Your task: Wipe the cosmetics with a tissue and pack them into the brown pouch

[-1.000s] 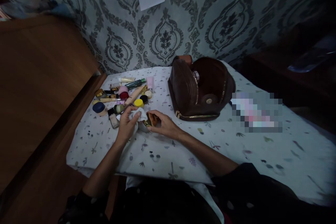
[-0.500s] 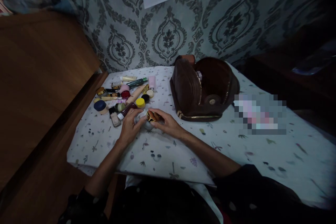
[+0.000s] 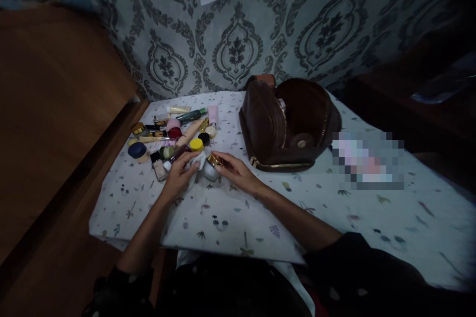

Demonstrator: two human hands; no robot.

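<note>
In my right hand (image 3: 236,173) is a small cosmetic jar (image 3: 211,173) with a shiny gold lid and a pale body, gripped by the lid. Close on its left, my left hand (image 3: 180,173) pinches a crumpled white wipe (image 3: 199,162). Just beyond my hands lie a yellow-lidded pot (image 3: 197,145), a black-lidded pot (image 3: 204,138) and a dark purple tube (image 3: 181,154), partly covered by my left fingers. A nail-polish-like bottle (image 3: 158,168) with a black cap lies beside my left hand.
An unzipped brown bag (image 3: 260,119) stands right of my hands. Several cosmetics, among them a pink tube (image 3: 212,115), a green tube (image 3: 191,115) and a blue-lidded jar (image 3: 137,150), lie at left on the patterned tablecloth (image 3: 223,228). A wooden cabinet (image 3: 59,119) borders the table's left.
My left hand has drawn slightly left with the wipe, away from the jar. More of the jar's pale body shows now. The view has shifted a little.
</note>
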